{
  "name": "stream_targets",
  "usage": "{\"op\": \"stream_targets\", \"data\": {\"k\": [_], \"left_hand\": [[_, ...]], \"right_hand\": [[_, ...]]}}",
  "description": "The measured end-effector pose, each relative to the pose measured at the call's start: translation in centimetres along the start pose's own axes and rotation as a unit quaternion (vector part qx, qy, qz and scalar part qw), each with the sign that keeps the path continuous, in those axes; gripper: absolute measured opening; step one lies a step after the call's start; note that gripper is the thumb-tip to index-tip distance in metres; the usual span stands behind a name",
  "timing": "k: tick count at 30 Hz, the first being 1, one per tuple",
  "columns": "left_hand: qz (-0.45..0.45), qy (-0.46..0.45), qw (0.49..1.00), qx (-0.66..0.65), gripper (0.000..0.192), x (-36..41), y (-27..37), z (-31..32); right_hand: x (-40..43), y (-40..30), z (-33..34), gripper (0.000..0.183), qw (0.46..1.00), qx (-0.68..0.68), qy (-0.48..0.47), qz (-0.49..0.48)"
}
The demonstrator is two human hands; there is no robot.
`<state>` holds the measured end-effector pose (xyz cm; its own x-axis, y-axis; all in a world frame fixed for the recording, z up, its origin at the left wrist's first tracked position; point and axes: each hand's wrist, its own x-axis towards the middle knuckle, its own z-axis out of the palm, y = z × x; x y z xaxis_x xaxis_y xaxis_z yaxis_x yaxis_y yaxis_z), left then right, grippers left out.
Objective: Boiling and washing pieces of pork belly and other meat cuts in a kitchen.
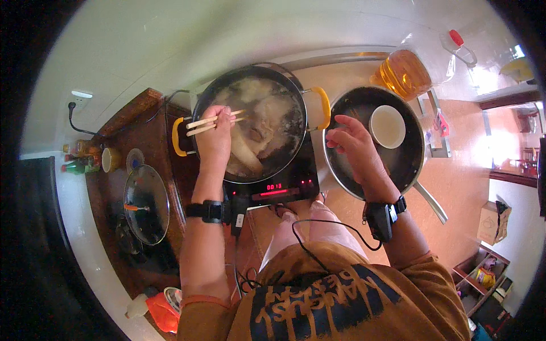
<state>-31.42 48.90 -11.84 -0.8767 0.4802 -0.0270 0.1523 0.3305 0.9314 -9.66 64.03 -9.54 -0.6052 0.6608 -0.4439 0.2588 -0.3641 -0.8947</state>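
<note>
My left hand (215,132) grips a pair of wooden chopsticks (204,125), their tips over a dark pot (304,128) with yellow handles. Pale pieces of food (245,157) lie in cloudy, foamy liquid inside it. Beneath the pot is an induction cooker (283,194) with a lit red display. To the right, my right hand (352,138) hangs over the left part of a frying pan (420,157), fingers bent and apart, holding nothing. A white bowl (387,127) sits in that pan.
An oil jug (403,74) stands behind the frying pan, whose metal handle (431,202) points toward the lower right. At left, a glass lid (147,204), a yellowish cup (111,160) and several bottles (81,157) are on the dark counter (102,183). A cable (315,221) hangs before my body.
</note>
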Motion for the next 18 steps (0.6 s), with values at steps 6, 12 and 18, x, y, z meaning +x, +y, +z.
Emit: {"op": "stream_targets", "data": {"k": [6,12,18], "left_hand": [[0.121,-0.056,0.969,0.209,0.02,1.9,-2.0,-2.5],[0.019,0.014,0.999,0.047,0.02,1.9,-0.6,-4.7],[0.058,0.025,0.99,0.13,0.018,3.8,-3.1,-3.3]], "right_hand": [[-0.3,0.3,-0.1,0.043,1.0,0.01,-0.024,0.004],[-0.4,0.2,-0.7,0.042,0.998,0.06,-0.016,0.028],[-0.3,0.4,-0.8,0.037,0.998,0.053,-0.024,0.016]]}}
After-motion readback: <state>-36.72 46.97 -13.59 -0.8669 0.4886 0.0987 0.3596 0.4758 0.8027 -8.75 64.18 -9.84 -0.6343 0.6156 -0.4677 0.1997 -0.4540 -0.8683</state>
